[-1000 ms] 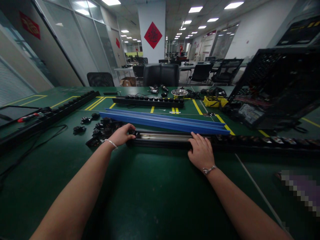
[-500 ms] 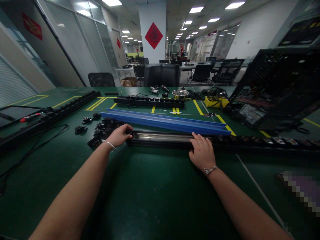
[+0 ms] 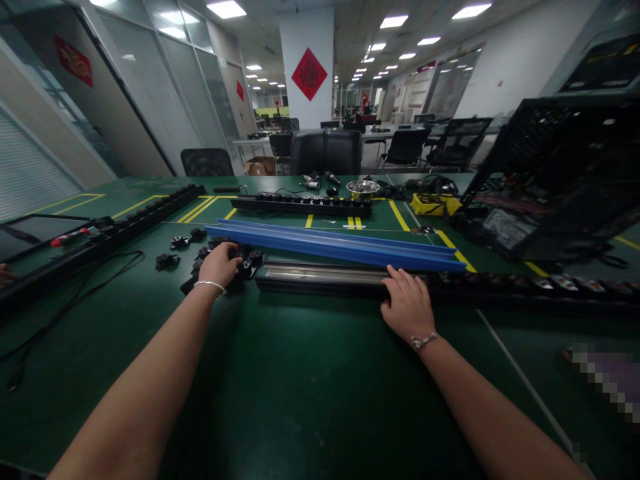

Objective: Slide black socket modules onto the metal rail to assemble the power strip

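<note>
A long black rail [image 3: 320,279] with a shiny metal-lined channel lies across the green table, its left part bare inside. My right hand [image 3: 409,299] grips it partway along, fingers over the top and thumb on the near side. Small dark pieces sit in a row in the rail to the right of this hand. My left hand [image 3: 219,265] is over a pile of small black parts [image 3: 255,260] at the rail's left end. Its thumb and index finger are curled around one of the parts, mostly hidden by the hand.
Behind the rail lies a long blue channel [image 3: 335,245]. Filled black rails stand at the back [image 3: 300,205] and left [image 3: 150,212], near a red screwdriver [image 3: 70,237]. A metal bowl [image 3: 363,187], yellow box [image 3: 435,205] and black open case [image 3: 550,180] are farther back. Someone's hand [image 3: 5,275] shows at the left edge.
My left hand has moved left from the rail's end to the pile of black parts. My right hand keeps its place on the rail. A person's hand has appeared at the left edge.
</note>
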Tool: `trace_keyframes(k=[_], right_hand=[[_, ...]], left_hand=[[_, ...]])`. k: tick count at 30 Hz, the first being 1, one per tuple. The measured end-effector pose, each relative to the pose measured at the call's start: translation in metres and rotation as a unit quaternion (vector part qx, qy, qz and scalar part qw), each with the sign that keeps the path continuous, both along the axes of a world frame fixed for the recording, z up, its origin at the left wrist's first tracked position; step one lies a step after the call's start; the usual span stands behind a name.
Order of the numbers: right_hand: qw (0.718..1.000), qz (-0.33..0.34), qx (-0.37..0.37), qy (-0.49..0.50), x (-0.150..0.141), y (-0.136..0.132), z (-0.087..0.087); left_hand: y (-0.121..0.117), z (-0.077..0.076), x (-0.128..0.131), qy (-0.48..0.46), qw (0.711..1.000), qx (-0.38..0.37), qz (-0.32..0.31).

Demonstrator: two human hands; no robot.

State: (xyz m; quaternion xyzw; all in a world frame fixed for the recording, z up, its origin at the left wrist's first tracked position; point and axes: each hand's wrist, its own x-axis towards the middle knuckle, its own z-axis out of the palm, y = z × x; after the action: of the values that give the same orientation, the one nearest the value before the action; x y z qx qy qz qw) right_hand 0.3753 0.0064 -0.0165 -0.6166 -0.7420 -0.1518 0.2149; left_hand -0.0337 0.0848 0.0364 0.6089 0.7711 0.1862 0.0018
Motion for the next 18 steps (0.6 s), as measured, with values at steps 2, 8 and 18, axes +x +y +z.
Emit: trace_keyframes(k=[2,8,18], right_hand=[[1.000,0.000,0.002,0.001,0.000,0.000,0.000],[1.000,-0.001,0.003,-0.003,0.000,-0.001,0.000],[1.000,0.001,0.003,0.000,0.000,-0.001,0.000]], left_hand=[[0.004,-0.001,0.000,0.051,0.999,-0.010,0.002],[0.020,-0.007,-0.006,0.118,0.990,-0.073,0.004],[0.036,-0.005,-0.016,0.103,0.989,-0.103,-0.016]])
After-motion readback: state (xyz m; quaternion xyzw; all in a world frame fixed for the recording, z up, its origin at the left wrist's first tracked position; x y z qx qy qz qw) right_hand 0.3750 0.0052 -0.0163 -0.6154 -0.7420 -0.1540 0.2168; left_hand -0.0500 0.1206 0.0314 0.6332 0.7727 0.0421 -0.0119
